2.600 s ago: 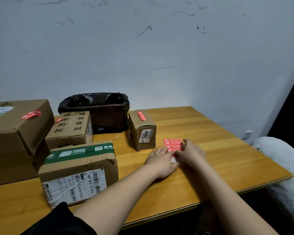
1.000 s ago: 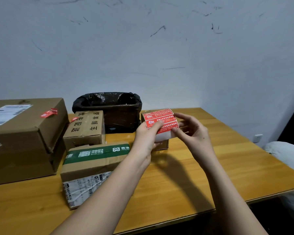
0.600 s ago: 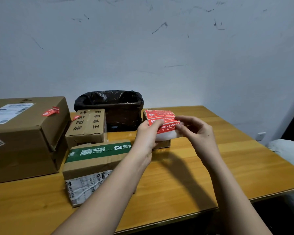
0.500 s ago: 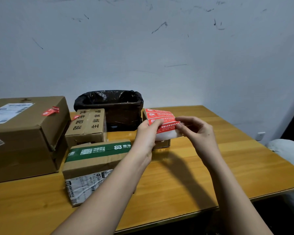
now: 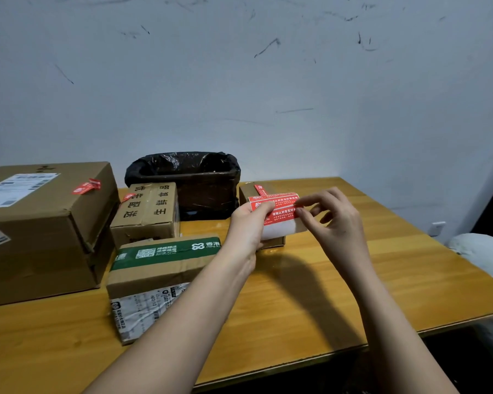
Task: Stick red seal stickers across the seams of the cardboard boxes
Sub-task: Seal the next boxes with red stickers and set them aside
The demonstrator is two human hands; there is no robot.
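We hold the sticker sheet [image 5: 273,213] in the air above the table [image 5: 382,280]: our left hand [image 5: 249,223] grips its left edge, our right hand [image 5: 332,220] pinches one sticker's right end. If we peel too fast, it may tear or curl and stick to itself.

Black characters 优先配送 and 品质生鲜 on the middle box [image 5: 147,207], "Hong K" cut off by my arm on the green-taped box [image 5: 165,251] (white logo beside it), "90" on the big box [image 5: 44,223] label.
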